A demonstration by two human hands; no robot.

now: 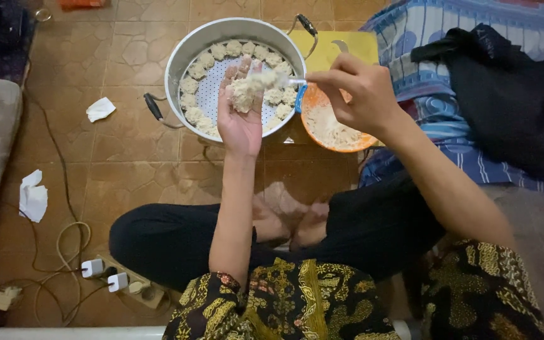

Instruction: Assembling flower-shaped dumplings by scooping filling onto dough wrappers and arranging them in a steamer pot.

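Observation:
My left hand (239, 113) is held palm up over a round metal steamer pot (187, 47), cradling a pale dumpling (243, 94) with filling on it. My right hand (357, 88) pinches a small spoon (284, 80) whose tip, loaded with pale filling, touches the dumpling. Several finished dumplings (196, 69) ring the perforated tray inside the pot. An orange bowl (322, 141) with pale filling sits just right of the pot, under my right hand.
A yellow board (360, 44) lies behind the bowl. Crumpled tissues (100, 109) lie on the brown tile floor at left. A power strip (121, 283) with plugs and cables sits near my crossed legs. Striped cloth and a black garment (511, 94) lie at right.

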